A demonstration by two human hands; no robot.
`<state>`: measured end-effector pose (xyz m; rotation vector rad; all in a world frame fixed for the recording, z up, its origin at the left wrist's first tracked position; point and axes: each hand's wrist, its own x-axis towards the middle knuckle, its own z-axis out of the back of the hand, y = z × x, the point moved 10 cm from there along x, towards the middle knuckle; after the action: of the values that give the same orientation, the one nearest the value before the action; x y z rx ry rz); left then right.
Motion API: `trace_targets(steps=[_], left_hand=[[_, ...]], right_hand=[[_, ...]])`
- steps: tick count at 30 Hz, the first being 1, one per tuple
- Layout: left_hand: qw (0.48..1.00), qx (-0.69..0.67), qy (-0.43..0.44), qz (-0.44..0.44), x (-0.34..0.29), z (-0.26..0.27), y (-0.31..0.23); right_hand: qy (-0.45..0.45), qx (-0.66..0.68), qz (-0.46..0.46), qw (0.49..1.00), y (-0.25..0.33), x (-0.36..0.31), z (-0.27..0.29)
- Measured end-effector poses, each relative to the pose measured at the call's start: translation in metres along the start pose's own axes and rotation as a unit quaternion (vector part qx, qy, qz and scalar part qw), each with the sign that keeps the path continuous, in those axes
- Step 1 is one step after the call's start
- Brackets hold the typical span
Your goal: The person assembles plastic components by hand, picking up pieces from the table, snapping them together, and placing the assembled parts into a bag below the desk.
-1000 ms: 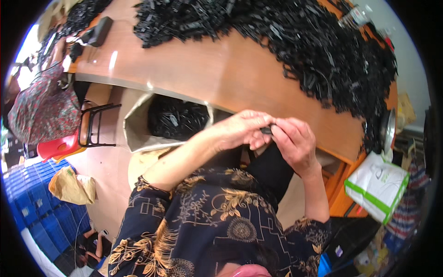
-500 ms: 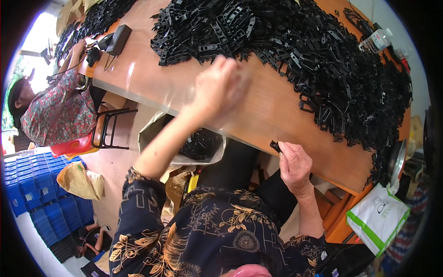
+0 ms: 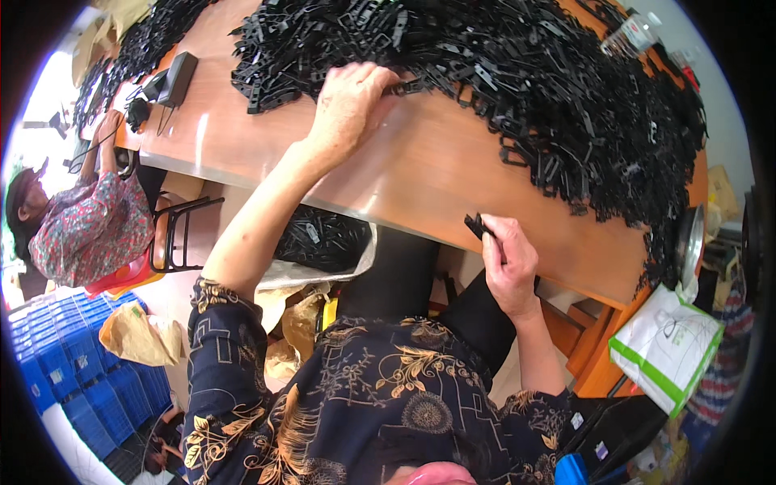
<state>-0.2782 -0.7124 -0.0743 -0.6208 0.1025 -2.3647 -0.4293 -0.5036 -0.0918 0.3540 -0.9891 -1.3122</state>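
Note:
My left hand [image 3: 349, 103] reaches across the table to the near edge of a large pile of small black plastic parts [image 3: 517, 89]. Its fingers are drawn together on one black plastic part [image 3: 411, 86] at the pile's edge; the thumb is mostly hidden. Over the table's front edge, my right hand [image 3: 511, 263] pinches another black plastic part [image 3: 477, 225] between thumb and fingers, and its end sticks out to the left. Both parts look narrow, but their finer shape is too small to make out.
The wooden table [image 3: 453, 162] runs across in front of me. An open sack [image 3: 364, 259] of black parts hangs below its edge. A black box-shaped device [image 3: 178, 79], a bottle [image 3: 632, 36] and a white-green bag [image 3: 667, 347] stand around. Another person [image 3: 89, 222] sits at left.
My left hand has moved left and farther out to the pile's edge, where its fingers close on a part. My right hand keeps its part, slightly higher in view. The view has shifted a little.

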Motion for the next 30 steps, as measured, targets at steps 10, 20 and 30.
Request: trace_targets(steps=[10,20,30], left_hand=[[0.545,-0.735,0.275,0.294,-0.080,-0.072,-0.114],[0.635,-0.664,0.317,0.235,-0.094,-0.062,-0.137],[0.709,-0.630,0.164,0.270,-0.104,-0.064,-0.148]], right_hand=[[-0.002,0.239,-0.179,0.954,-0.008,-0.005,0.015],[0.028,0.194,-0.206,0.959,-0.001,-0.026,0.014],[0.014,0.151,-0.177,0.972,-0.009,-0.037,0.013]])
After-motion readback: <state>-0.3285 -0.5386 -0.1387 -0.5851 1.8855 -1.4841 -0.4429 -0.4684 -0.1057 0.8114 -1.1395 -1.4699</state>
